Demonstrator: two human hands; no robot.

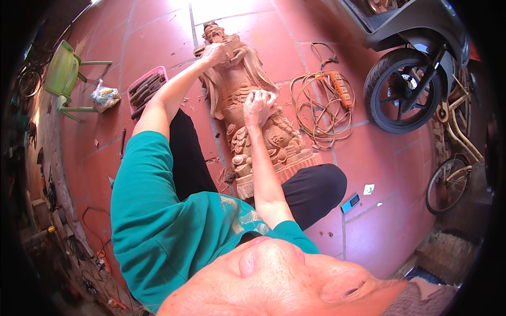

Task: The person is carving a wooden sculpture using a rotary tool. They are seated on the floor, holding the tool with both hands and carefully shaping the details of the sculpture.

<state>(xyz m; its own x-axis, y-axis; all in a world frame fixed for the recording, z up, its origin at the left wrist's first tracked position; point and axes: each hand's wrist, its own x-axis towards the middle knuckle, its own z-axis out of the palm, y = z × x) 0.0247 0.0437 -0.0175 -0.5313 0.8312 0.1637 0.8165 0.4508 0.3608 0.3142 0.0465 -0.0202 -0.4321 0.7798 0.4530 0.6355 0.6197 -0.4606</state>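
Statue [235, 95] lies face-up on floor [377, 155], base toward us, likely so carved front is reachable. Left hand [215, 54] half-curled at chest, right hand [259, 108] fist-like over belly; whether either grips anything, we cannot tell.

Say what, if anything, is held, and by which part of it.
Cannot be told: the left grip is at the upper part of the brown carved wooden statue, the right grip at its middle.
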